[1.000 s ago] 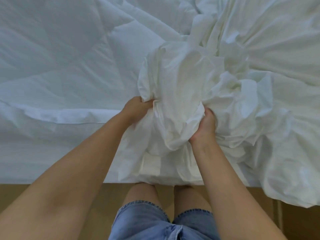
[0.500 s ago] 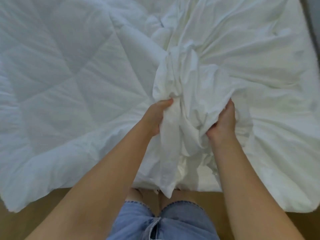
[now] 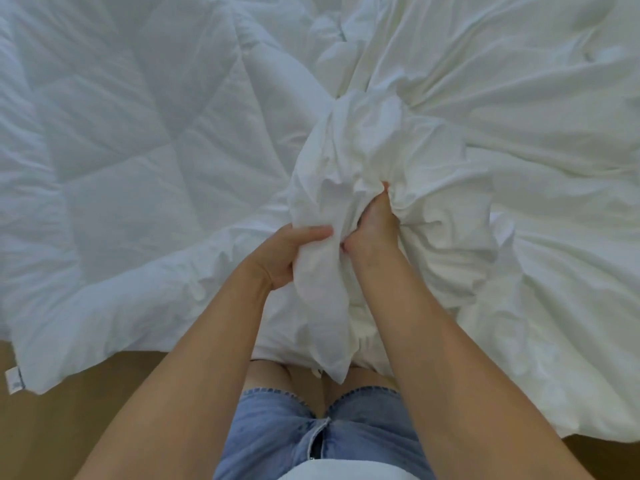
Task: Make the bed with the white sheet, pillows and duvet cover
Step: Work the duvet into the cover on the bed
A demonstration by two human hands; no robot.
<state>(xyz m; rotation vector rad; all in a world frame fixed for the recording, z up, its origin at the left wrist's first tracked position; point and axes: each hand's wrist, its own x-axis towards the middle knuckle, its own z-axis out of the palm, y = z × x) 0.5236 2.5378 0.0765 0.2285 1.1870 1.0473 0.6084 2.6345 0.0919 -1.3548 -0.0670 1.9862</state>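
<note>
A white duvet cover (image 3: 467,140) lies crumpled over the right half of the bed, bunched into a thick fold in the middle. My left hand (image 3: 287,254) is shut on the lower part of that bunch. My right hand (image 3: 374,230) is pushed into the folds just right of it, gripping the same cloth, fingertips hidden in the fabric. A quilted white duvet (image 3: 121,161) is spread flat on the left half, its near corner hanging over the bed edge. A loose tail of the cover (image 3: 332,348) hangs down in front of my legs.
Wooden floor (image 3: 69,427) shows along the near edge on both sides. A small label (image 3: 13,380) hangs at the duvet's near left corner. My legs in denim shorts (image 3: 311,431) stand against the bed edge.
My hands have come closer together on the bunched cover, and the bunch has gathered tighter. The view has shifted, showing more of the quilted duvet's near corner.
</note>
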